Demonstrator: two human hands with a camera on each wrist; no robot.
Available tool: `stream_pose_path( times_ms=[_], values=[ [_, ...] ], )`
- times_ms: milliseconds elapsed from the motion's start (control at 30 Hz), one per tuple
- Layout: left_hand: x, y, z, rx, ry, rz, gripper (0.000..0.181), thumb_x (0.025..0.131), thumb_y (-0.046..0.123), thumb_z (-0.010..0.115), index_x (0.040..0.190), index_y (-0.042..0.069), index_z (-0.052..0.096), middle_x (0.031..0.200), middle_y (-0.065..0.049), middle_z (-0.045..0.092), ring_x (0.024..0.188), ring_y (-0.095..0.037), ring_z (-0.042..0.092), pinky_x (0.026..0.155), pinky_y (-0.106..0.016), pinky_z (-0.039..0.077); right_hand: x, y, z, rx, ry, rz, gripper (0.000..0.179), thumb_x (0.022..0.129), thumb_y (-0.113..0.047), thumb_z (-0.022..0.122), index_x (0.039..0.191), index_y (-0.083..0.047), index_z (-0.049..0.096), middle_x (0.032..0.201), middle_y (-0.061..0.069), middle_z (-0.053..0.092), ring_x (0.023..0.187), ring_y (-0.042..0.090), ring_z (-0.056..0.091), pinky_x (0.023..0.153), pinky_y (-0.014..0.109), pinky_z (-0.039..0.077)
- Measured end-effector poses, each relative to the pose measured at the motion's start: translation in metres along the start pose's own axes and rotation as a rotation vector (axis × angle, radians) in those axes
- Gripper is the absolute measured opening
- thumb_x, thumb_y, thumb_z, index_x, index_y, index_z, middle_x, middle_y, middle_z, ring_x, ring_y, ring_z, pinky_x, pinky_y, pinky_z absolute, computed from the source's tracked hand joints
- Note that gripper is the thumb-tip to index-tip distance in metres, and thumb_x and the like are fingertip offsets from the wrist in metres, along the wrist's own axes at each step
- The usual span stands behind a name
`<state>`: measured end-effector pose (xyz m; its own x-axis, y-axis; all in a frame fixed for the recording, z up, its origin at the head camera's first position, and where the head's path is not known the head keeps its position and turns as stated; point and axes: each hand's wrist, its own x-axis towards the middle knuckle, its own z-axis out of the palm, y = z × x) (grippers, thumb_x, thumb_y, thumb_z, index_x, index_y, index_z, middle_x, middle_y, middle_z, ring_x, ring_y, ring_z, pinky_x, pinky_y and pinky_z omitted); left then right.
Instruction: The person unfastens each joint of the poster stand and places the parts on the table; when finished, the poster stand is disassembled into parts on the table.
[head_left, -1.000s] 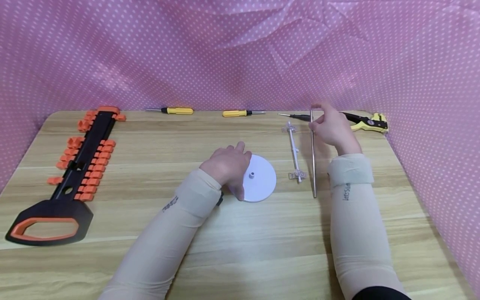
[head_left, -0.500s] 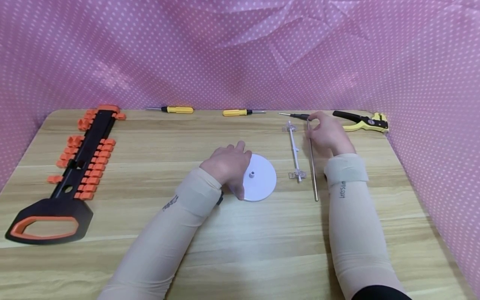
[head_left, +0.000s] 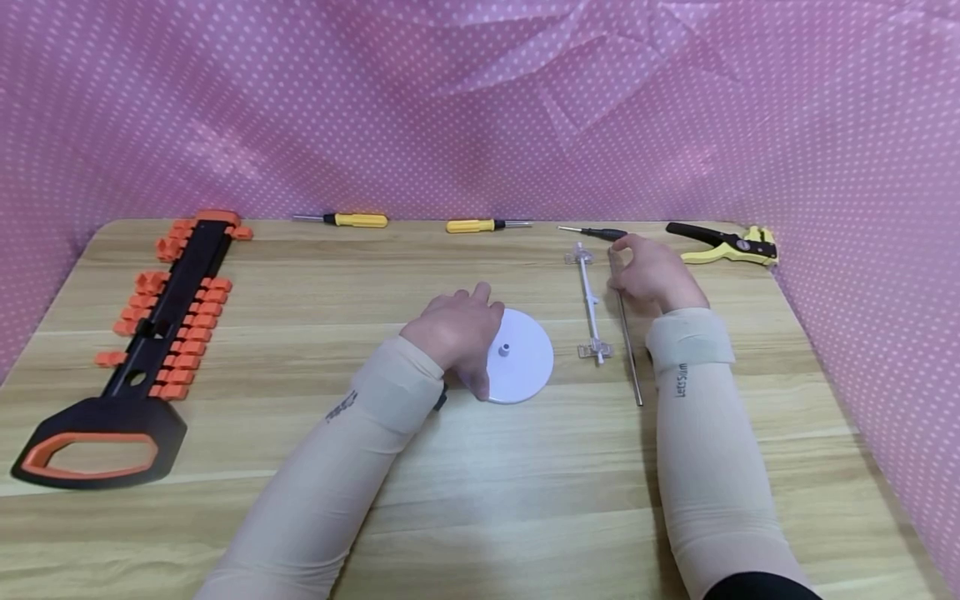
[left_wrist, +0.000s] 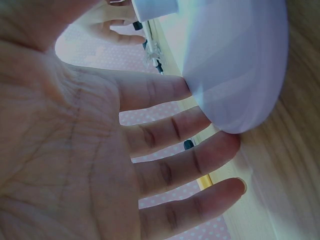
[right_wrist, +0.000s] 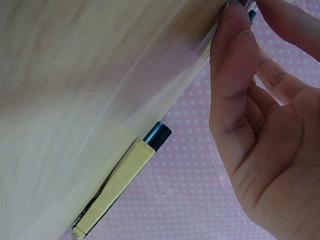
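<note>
My left hand (head_left: 459,329) rests at the left edge of a white round disc (head_left: 528,358) with a short post at its centre. In the left wrist view its fingers (left_wrist: 182,165) stretch nearly straight, some fingertips against the rim of the disc (left_wrist: 250,65). Farther right, my right hand (head_left: 654,271) pinches the far end of a thin metal rod (head_left: 631,354) between thumb and fingers. The rod slants toward me, low over the table. Just left of it lies a white plastic bar (head_left: 589,304) with clear brackets at both ends.
Along the back edge lie two yellow-handled screwdrivers (head_left: 362,220), a black-handled driver (head_left: 602,234) and yellow-black wire strippers (head_left: 738,245). A black rack (head_left: 168,308) with orange clips and a handle stretches along the left. Pink dotted cloth (head_left: 480,108) encloses the table.
My right hand has moved slightly toward me and left, still pinching the metal rod. The rod's far end is lower and its near end has swung a little right. The left hand stays on the disc.
</note>
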<state>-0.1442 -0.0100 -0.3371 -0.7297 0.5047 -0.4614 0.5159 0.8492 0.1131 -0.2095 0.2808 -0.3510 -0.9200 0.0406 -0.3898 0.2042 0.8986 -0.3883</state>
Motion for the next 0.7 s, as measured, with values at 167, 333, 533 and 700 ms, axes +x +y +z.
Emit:
stream_pose_path(
  times_ms=[167, 333, 533, 700],
  values=[
    [0.0, 0.0, 0.0, 0.0, 0.002, 0.001, 0.115, 0.068, 0.05, 0.101, 0.159, 0.007, 0.045, 0.14, -0.013, 0.047, 0.114, -0.028, 0.055, 0.1, -0.043, 0.053, 0.0, 0.001, 0.0, -0.006, 0.001, -0.006, 0.07, 0.101, -0.021, 0.069, 0.162, -0.011, 0.038, 0.129, 0.024, 0.062, 0.118, 0.042, 0.059, 0.105, 0.066, 0.047],
    [0.0, 0.0, 0.0, -0.01, 0.003, -0.001, 0.116, 0.067, 0.05, 0.101, 0.159, 0.007, 0.045, 0.142, -0.014, 0.047, 0.116, -0.028, 0.055, 0.102, -0.044, 0.053, -0.001, 0.002, -0.001, -0.01, -0.004, -0.008, 0.067, 0.104, -0.025, 0.065, 0.163, -0.012, 0.036, 0.14, 0.027, 0.058, 0.126, 0.047, 0.056, 0.109, 0.07, 0.043],
    [-0.002, -0.003, -0.002, -0.044, -0.012, 0.018, 0.121, 0.07, 0.051, 0.098, 0.164, 0.008, 0.037, 0.149, -0.016, 0.045, 0.122, -0.029, 0.056, 0.105, -0.045, 0.052, -0.012, -0.002, -0.01, -0.027, 0.049, -0.029, 0.061, 0.109, -0.033, 0.053, 0.163, -0.012, 0.036, 0.138, 0.028, 0.061, 0.123, 0.048, 0.057, 0.102, 0.071, 0.047],
    [-0.009, -0.019, -0.012, -0.16, 0.015, 0.02, 0.116, 0.082, 0.051, 0.09, 0.169, 0.013, 0.026, 0.158, -0.016, 0.042, 0.135, -0.032, 0.055, 0.108, -0.05, 0.052, -0.035, -0.017, -0.026, -0.059, 0.235, -0.07, 0.053, 0.109, -0.027, 0.053, 0.158, -0.009, 0.046, 0.131, 0.027, 0.067, 0.118, 0.048, 0.063, 0.098, 0.067, 0.049]
  ],
)
